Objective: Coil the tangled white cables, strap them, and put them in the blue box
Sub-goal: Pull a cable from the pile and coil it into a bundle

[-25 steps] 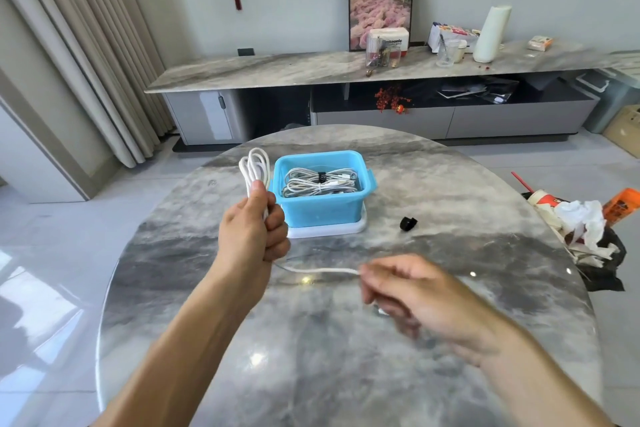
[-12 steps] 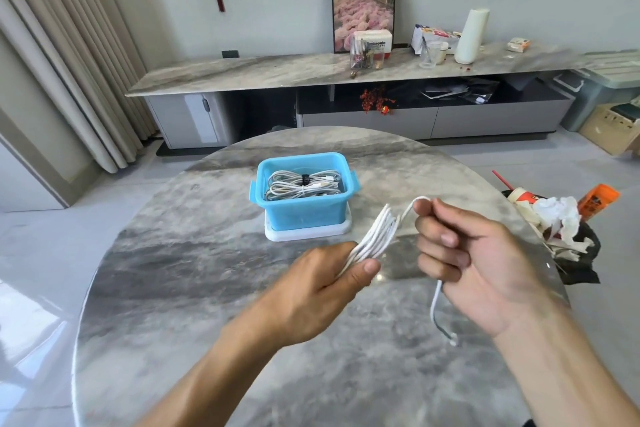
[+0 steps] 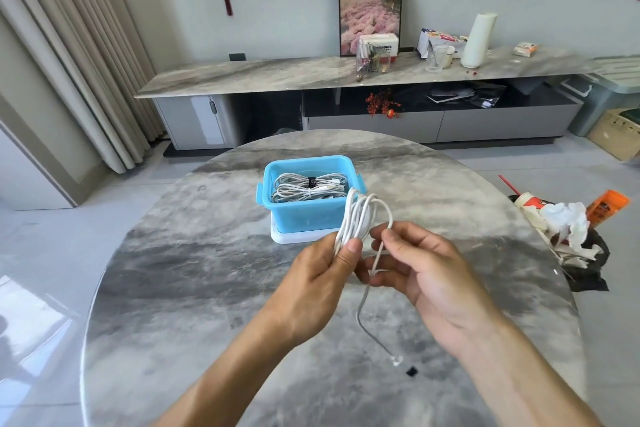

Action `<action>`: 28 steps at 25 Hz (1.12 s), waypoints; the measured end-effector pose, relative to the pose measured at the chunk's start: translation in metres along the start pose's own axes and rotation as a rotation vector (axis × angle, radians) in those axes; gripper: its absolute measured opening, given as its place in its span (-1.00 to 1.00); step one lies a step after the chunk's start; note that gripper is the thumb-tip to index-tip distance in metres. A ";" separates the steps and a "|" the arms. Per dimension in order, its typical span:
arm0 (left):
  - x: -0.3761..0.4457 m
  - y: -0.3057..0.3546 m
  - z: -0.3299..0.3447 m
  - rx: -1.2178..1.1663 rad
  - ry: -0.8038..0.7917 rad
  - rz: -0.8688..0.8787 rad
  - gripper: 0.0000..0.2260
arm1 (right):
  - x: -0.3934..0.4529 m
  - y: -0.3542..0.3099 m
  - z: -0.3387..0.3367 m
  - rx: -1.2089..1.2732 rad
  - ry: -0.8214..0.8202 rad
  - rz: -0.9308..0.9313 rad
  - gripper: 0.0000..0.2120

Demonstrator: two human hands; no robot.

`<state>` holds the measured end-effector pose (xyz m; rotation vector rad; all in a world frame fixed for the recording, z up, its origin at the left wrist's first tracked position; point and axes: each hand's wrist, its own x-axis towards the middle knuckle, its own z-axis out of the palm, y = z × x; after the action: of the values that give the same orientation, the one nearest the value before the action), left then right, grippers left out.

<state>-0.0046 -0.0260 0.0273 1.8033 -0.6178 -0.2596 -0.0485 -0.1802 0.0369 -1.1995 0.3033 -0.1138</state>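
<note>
Another loop laid since a second ago: left hand (image 3: 320, 279) grips coil (image 3: 360, 215), right hand (image 3: 420, 269) pinches short tail; strap (image 3: 411, 371) next.

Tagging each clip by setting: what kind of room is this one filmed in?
Most likely a home living room. A long low marble-topped media console runs along the wall with a framed flower picture leaning on it, floor-length curtains hang at the left, and the work happens on a round marble table.
</note>
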 end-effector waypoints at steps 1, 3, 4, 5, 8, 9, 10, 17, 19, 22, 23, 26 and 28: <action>0.000 0.001 0.001 -0.018 -0.010 -0.004 -0.65 | -0.001 0.001 0.001 0.027 -0.007 0.025 -0.87; -0.001 0.004 0.004 -0.038 -0.037 -0.002 -0.71 | -0.001 0.004 0.001 0.039 -0.030 0.009 -0.85; -0.002 0.005 0.005 -0.054 -0.047 -0.003 -0.75 | -0.002 0.005 0.002 0.023 -0.037 -0.019 -0.85; -0.003 0.006 0.005 -0.079 -0.057 -0.012 -0.77 | -0.002 0.006 0.004 -0.004 -0.029 -0.037 -0.86; -0.001 0.004 0.003 -0.116 -0.113 -0.076 -0.72 | -0.002 0.006 0.003 -0.063 0.042 -0.062 -0.93; -0.001 0.003 0.002 -0.123 -0.140 -0.111 -0.70 | -0.002 0.005 0.003 -0.086 0.063 -0.087 -0.95; 0.000 0.003 0.000 -0.142 -0.165 -0.142 -0.70 | -0.001 0.006 0.003 -0.119 0.086 -0.126 -0.97; 0.002 0.004 -0.010 -0.379 0.019 -0.176 -0.67 | 0.000 0.009 0.004 -0.339 -0.262 0.003 -0.63; 0.004 0.005 -0.018 -0.568 0.121 -0.213 -0.71 | -0.002 0.015 0.004 -0.414 -0.518 0.171 -0.66; 0.007 0.010 -0.025 -0.756 0.207 -0.206 -0.80 | -0.004 0.017 0.000 -0.506 -0.643 0.229 -0.78; 0.009 0.010 -0.027 -0.792 0.232 -0.203 -0.81 | -0.005 0.015 -0.001 -0.547 -0.659 0.226 -0.84; 0.011 0.010 -0.033 -0.839 0.304 -0.192 -0.79 | -0.013 0.011 -0.001 -0.588 -0.701 0.243 -0.81; 0.011 0.011 -0.034 -0.839 0.339 -0.188 -0.78 | -0.017 0.016 0.006 -0.518 -0.739 0.242 -0.64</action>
<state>0.0174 -0.0064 0.0497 1.0481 -0.0580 -0.2769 -0.0641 -0.1645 0.0274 -1.6115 -0.1907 0.6445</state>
